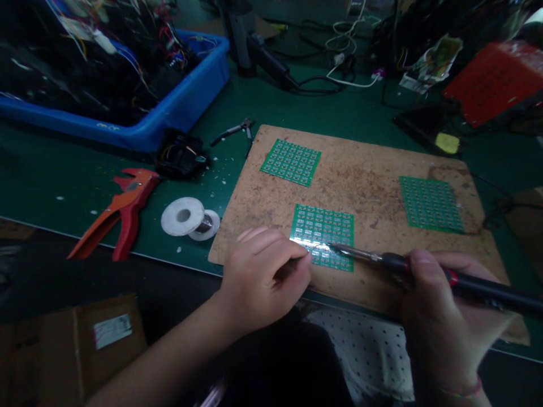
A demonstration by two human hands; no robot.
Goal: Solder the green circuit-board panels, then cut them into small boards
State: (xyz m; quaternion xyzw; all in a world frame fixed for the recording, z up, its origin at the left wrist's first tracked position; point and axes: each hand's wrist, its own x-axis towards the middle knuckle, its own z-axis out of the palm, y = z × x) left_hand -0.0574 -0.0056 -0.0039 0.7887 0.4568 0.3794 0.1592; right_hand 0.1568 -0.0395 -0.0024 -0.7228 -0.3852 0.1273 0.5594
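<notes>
My right hand (441, 305) is closed round the black handle of a soldering iron (424, 265). Its metal tip rests on the near green circuit board panel (324, 232). My left hand (263, 277) is curled, its fingertips pinched at the panel's left edge, where something thin and shiny, perhaps solder wire, shows. The panel lies on a brown cork-like work mat (365, 186). Two more green panels lie on the mat, one at the far left (291, 161) and one at the right (430, 204).
On the green bench left of the mat lie a solder spool (186, 216), an orange wire stripper (121, 212), a black fan (180, 155) and small pliers (235, 131). A blue bin (182, 107) full of wires stands at the back left. A red box (494, 79) and cables sit at the back right.
</notes>
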